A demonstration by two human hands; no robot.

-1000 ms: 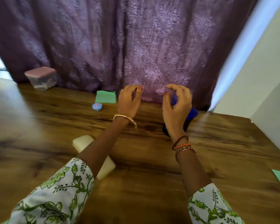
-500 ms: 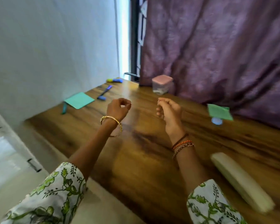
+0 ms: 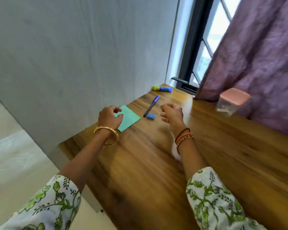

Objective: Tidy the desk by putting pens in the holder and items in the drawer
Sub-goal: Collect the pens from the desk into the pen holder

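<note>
Hands empty, fingers loosely curled, grip holding nothing: left hand (image 3: 109,118) above green paper (image 3: 128,120), right hand (image 3: 172,113) just beside blue sharpener (image 3: 151,116). Pen (image 3: 151,106) flat on table (image 3: 156,163), touching sharpener; glue stick (image 3: 162,88) farther off.

On the wooden worktop (image 3: 156,163) a green paper sheet (image 3: 129,121) lay by the left wall; right of it lay a purple-capped pen (image 3: 151,106), a small blue block (image 3: 151,116) at its near end, and behind both a blue-and-yellow glue stick (image 3: 162,88); a pink-lidded clear box (image 3: 231,102) stood far right
</note>
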